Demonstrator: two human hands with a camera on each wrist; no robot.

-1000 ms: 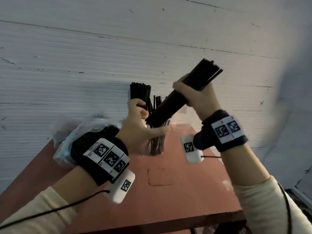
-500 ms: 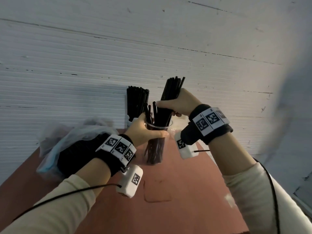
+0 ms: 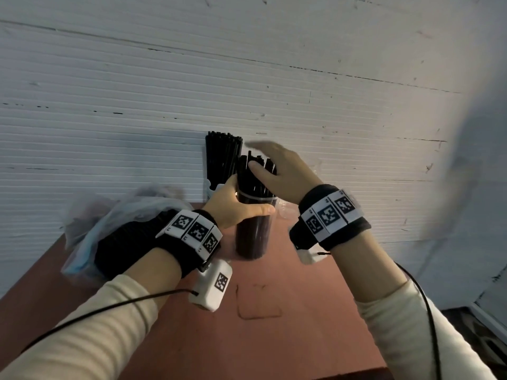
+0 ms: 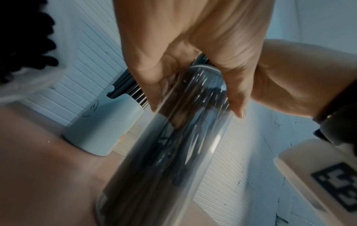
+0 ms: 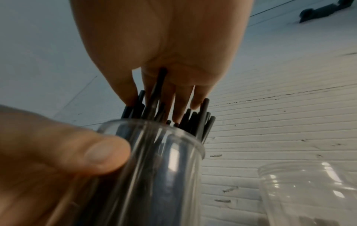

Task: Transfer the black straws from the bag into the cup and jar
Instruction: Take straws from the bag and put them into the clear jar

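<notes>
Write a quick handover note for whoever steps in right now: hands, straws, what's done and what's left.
Left hand grips the clear cup near its rim, upright on the table.
Right hand is open, fingers on the tops of the straws in that cup.
Behind it, the white holder is packed with straws.
The bag at left holds more.
A clear jar at right looks nearly empty.
Left: level this bundle, then move the bagged straws.

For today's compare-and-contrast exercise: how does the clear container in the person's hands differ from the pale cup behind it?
The clear container is see-through and taller; the pale cup is opaque and shorter. The left hand grips the clear container; the pale cup stands untouched by the wall. Both hold upright black straws.
</notes>
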